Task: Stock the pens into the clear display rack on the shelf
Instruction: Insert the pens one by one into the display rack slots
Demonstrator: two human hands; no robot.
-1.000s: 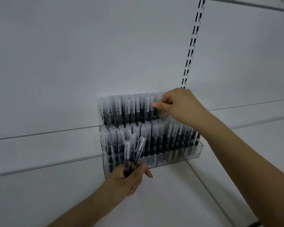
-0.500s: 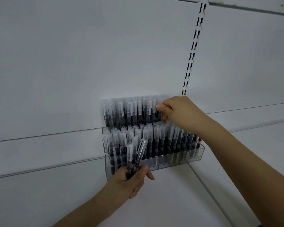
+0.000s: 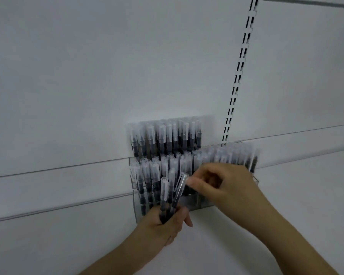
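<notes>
pens | left hand fingers clamped around bundle | right hand fingers pinching one cap

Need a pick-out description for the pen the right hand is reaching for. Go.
Start at the clear tiered display rack of capped pens on the white shelf wall. Below its front, the left hand grips a small bunch of loose pens. The target is the rightmost, tilted clear-capped pen there, its cap tip meeting the right hand fingertips.
</notes>
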